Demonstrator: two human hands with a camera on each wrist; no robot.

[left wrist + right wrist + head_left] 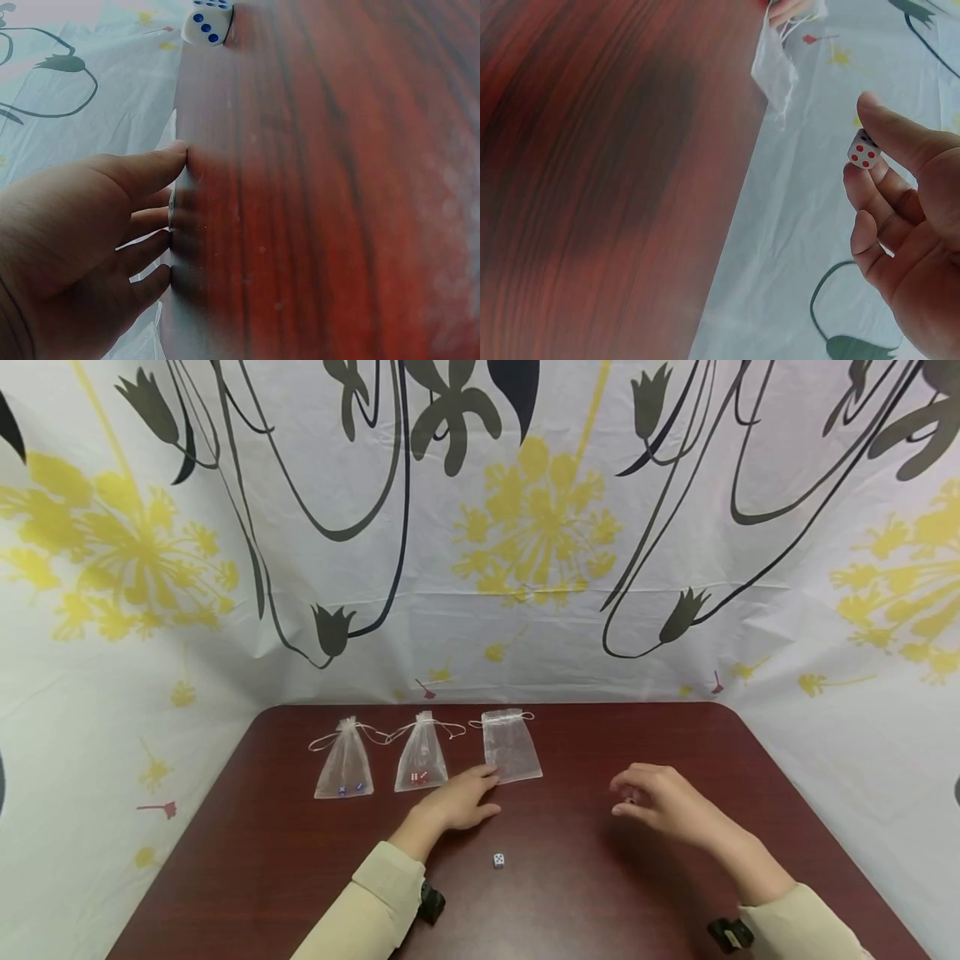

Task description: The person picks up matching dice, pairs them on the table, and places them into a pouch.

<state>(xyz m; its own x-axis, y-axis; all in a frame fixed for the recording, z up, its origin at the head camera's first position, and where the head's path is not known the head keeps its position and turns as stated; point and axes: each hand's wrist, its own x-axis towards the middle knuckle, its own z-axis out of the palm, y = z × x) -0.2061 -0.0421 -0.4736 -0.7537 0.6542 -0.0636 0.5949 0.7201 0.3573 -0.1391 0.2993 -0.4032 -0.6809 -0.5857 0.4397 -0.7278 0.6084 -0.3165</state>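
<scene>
My right hand point(667, 800) is raised over the right part of the table. Between its thumb and fingers it pinches a small white die point(863, 150) with red and dark pips. My left hand point(456, 799) rests on the table, its fingertips touching the lower left corner of a flat sheer white drawstring bag point(513, 745). No contents show in that bag. Nearer to me, a white die point(498, 861) lies on the table; in the left wrist view this die point(208, 27) shows blue pips.
Left of the flat bag lie two more sheer drawstring bags, gathered at the neck: one point(422, 747) with red dice, the other point(345, 764) with blue dice. The dark red wooden table point(247, 860) ends at a patterned white cloth point(525, 652) behind.
</scene>
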